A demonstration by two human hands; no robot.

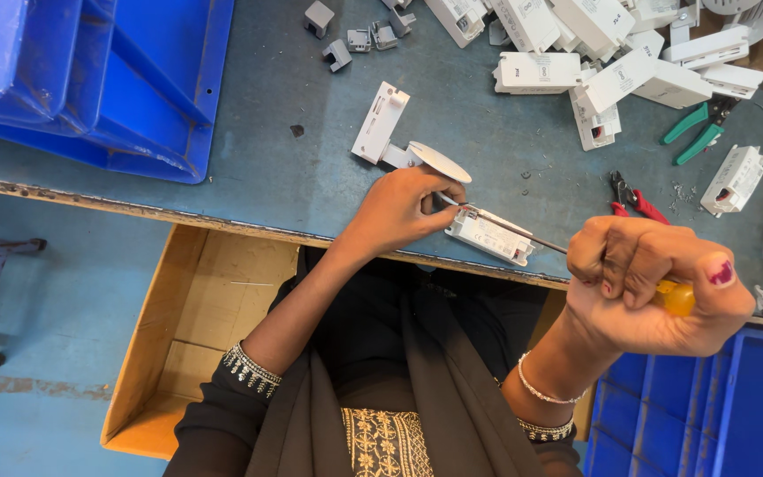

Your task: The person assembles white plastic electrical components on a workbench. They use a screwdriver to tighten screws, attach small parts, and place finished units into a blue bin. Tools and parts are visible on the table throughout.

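With our right hand (655,287) fisted on the screwdriver (576,256) and our left hand (399,208) pinching the white box (490,235) at centre frame on the tabletop (275,159) edge, a slipped tip could jab our fingers.

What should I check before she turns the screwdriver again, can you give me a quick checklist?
1. Right hand gripping the screwdriver by its yellow handle: ok.
2. Left hand steadying the white module on the table: ok.
3. Screwdriver tip seated in a screw: cannot tell, the left hand's fingers hide it.
4. Module fully on the table: not ok, it lies right at the front edge.
5. Red-handled cutters clear of the shaft: ok, they lie just behind it.
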